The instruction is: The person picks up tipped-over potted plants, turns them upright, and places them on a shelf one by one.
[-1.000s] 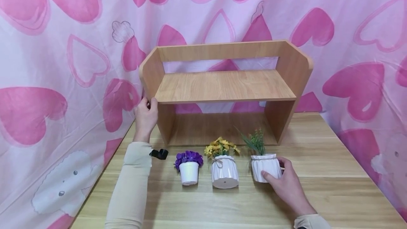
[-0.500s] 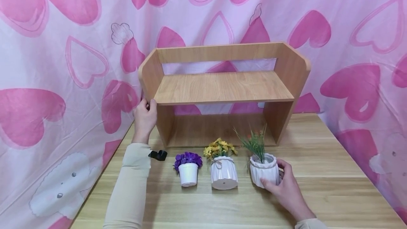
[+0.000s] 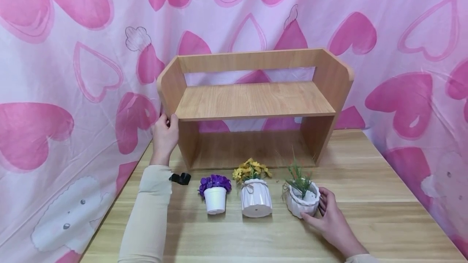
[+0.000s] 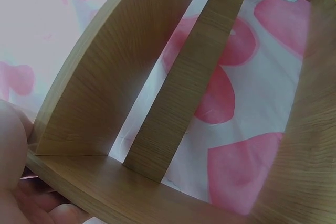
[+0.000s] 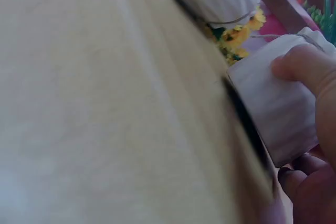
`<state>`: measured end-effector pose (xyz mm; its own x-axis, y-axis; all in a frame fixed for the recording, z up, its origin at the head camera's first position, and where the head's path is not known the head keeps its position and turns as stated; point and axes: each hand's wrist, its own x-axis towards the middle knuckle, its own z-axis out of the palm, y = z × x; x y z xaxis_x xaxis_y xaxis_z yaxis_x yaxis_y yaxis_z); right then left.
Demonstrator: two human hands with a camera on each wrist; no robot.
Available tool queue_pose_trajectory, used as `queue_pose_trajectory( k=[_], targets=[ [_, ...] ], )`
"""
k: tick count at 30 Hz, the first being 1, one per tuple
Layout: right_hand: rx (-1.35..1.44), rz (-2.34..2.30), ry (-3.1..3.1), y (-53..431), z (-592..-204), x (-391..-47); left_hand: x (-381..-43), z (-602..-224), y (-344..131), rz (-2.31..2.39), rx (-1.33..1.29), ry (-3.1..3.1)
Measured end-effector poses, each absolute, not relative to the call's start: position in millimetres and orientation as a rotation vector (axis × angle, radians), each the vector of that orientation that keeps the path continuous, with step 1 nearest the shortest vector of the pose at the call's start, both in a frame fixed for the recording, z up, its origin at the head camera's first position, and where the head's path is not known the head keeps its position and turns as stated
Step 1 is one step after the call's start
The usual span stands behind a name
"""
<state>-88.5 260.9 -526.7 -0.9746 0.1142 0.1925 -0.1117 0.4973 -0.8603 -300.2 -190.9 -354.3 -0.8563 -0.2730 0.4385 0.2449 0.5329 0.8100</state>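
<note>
A two-tier wooden desktop shelf (image 3: 256, 100) stands at the back of the table. My left hand (image 3: 165, 137) grips the front edge of its left side panel, thumb near the middle board; the left wrist view shows fingers (image 4: 42, 208) curled under that edge. My right hand (image 3: 330, 220) holds a white ribbed flowerpot (image 3: 301, 206) with green grassy stems from its right side, thumb on the front. Its opening faces up toward me, and in the right wrist view the pot's base (image 5: 252, 119) is close to the tabletop. To its left lies a white pot with yellow flowers (image 3: 252, 169), base toward me.
A smaller white pot with purple flowers (image 3: 215, 194) lies left of the yellow one. Pink heart-patterned cloth (image 3: 73, 92) hangs behind and beside the wooden table (image 3: 237, 238). A black strap piece (image 3: 180, 178) shows at the left wrist.
The right hand has tipped the green plant's pot from lying toward upright, so its opening now shows. The left hand stays on the shelf panel, and the other pots stay in place.
</note>
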Motion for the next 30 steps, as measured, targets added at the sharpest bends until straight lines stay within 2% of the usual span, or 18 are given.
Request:
queue_pose_trajectory(
  k=[23,30],
  targets=[
    [0.111,1.558,-2.498,262.5,-519.2,-96.0,-303.8,-353.7,-195.5,-1.314,0.028,-2.191],
    [0.05,1.52,-2.542,262.4,-517.0,-95.1,-304.5,-354.1,-192.8,-1.35,0.048,-2.204]
  ],
)
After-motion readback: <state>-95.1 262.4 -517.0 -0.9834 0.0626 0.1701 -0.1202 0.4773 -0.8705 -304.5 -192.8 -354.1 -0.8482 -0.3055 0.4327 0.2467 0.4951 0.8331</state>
